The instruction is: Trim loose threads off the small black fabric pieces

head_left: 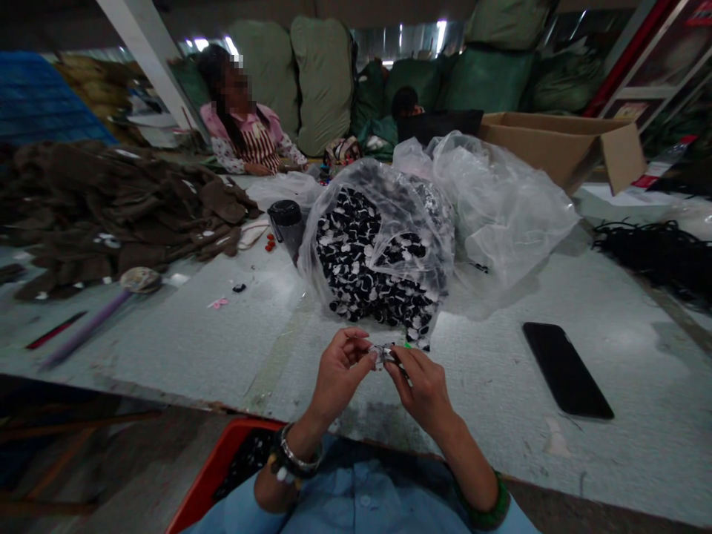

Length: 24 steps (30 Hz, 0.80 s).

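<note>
Cloth (pixel 133 200), brown and heaped, covers the far left of the desk (pixel 194 356); a strip (pixel 55 331), red and black, and a purple stick (pixel 89 330) lie in front of it. Below the desk edge sits a red crate (pixel 203 463). Next come a pink scrap (pixel 219 302), red beads (pixel 270 242) and a dark bottle (pixel 285 222), which touches a clear bag (pixel 389 176) full of black-and-white bits (pixel 356 256). The left hand (pixel 339 371) pinches a small piece (pixel 379 357) between thumb and fingertips, its other fingers loosely curled. This piece, too blurred to make out, is just in front of the bag. The right hand (pixel 426 382) grips its other side, fingers nearly closed. Farther right are a phone (pixel 567 368) and black cords (pixel 659 256).
</note>
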Available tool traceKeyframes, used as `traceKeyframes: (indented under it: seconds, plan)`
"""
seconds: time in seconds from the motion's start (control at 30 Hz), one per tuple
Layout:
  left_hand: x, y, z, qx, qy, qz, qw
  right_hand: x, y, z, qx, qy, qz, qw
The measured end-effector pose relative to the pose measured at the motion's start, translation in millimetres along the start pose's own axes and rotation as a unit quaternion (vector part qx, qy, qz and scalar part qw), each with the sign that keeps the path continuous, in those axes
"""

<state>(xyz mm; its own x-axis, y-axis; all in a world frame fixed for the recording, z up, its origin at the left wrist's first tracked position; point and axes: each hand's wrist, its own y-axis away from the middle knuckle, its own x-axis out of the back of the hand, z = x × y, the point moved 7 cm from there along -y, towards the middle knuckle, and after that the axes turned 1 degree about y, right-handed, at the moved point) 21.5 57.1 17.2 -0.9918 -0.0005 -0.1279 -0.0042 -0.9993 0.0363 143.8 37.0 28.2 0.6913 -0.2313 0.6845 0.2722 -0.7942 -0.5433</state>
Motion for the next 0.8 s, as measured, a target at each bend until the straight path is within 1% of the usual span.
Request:
traceKeyframes:
  seconds: [0.1, 0.17, 0.33, 0.57, 0.7, 0.77, 0.8]
  plan:
    - [-0.5, 0.6, -0.5, 0.012, 0.002, -0.006, 1.0, 2.0, 0.0, -0.1, 0.009, 0.009, 0.013, 1.0]
    - [0.5, 0.7, -0.5, 0.008, -0.011, -0.003, 1.0, 3.4, -0.5, -1.2, 0.02, 0.023, 0.016, 0.999]
    - [1.0, 1.7, 1.3, -0.016, -0.057, 0.006, 0.998, 4.0, -2.3, -5.6, 0.046, 0.057, -0.003, 0.997]
    - [-3.1, 2.4, 2.3, -0.001, -0.033, -0.009, 0.999, 3.7, -2.3, -7.3, 0.057, 0.069, 0.002, 0.996]
    - [-3.3, 2.5, 3.5, 0.002, -0.025, -0.008, 1.0, 2.6, -1.9, -6.9, 0.051, 0.043, -0.005, 0.998]
    - [-3.5, 2.3, 3.3, 0.006, -0.018, -0.008, 1.0, 2.6, -1.7, -4.9, 0.03, -0.003, -0.007, 1.0]
    - [-3.7, 2.3, 3.0, 0.01, -0.014, -0.009, 1.0, 2.8, -1.6, -2.7, 0.01, -0.044, -0.005, 0.999]
